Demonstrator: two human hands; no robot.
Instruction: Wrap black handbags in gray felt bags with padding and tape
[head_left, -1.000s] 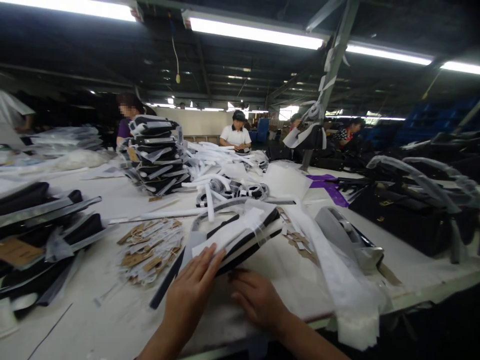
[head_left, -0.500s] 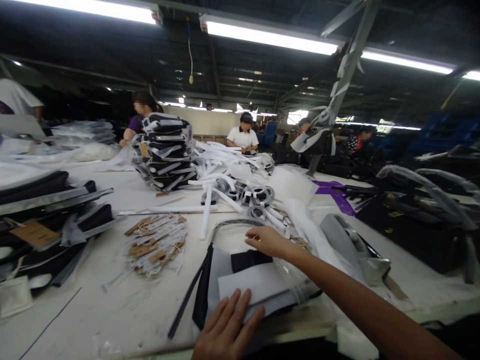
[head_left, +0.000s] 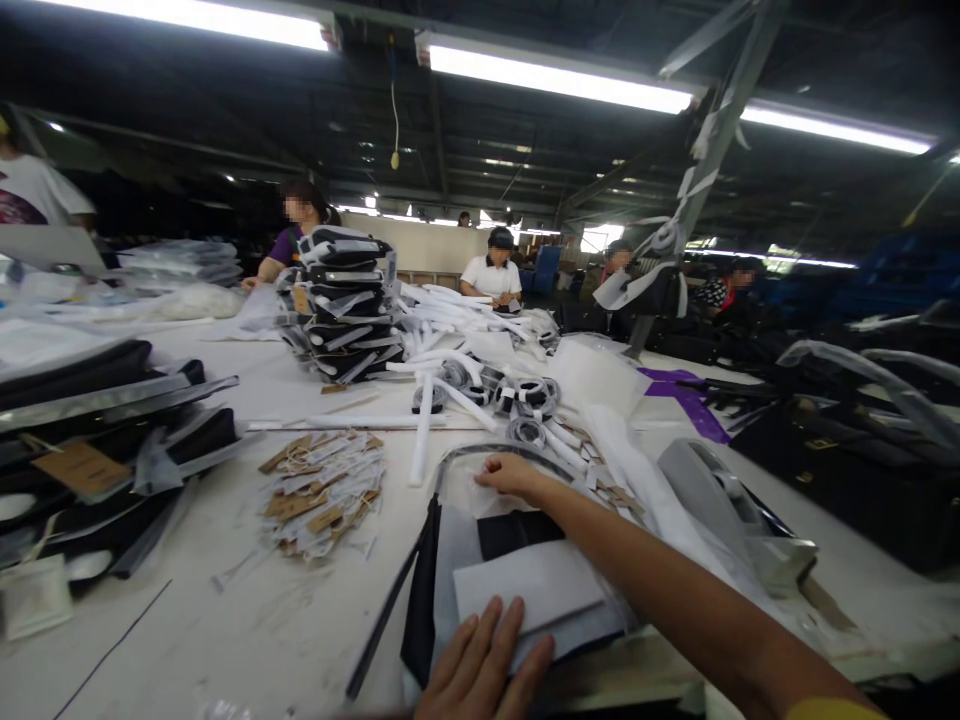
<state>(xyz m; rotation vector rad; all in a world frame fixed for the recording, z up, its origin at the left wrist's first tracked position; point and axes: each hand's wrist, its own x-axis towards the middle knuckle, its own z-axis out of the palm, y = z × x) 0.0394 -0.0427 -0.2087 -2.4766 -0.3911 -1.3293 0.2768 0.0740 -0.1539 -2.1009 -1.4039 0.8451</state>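
A black bag lies on the table in front of me, with grey-white wrapping sheets over it, a curved wrapped handle at its far side and a thin black strap trailing to the left. My left hand rests flat on the near part of the bag, fingers spread, touching a folded white foam sheet. Just inside the handle loop, my right hand has its fingers pinched together on what looks like clear plastic film. Its fingertips are partly hidden.
Brown tags with strings lie in a pile left of the bag. Stacked black bags stand further back, and more lie at the left edge. White foam tubes and coiled straps are beyond. A black bag sits right. A co-worker is opposite.
My right hand has moved left across the handle loop, its fingers now closed more tightly. The clear plastic beneath my right wrist has shifted. My left hand stays flat on the bag.
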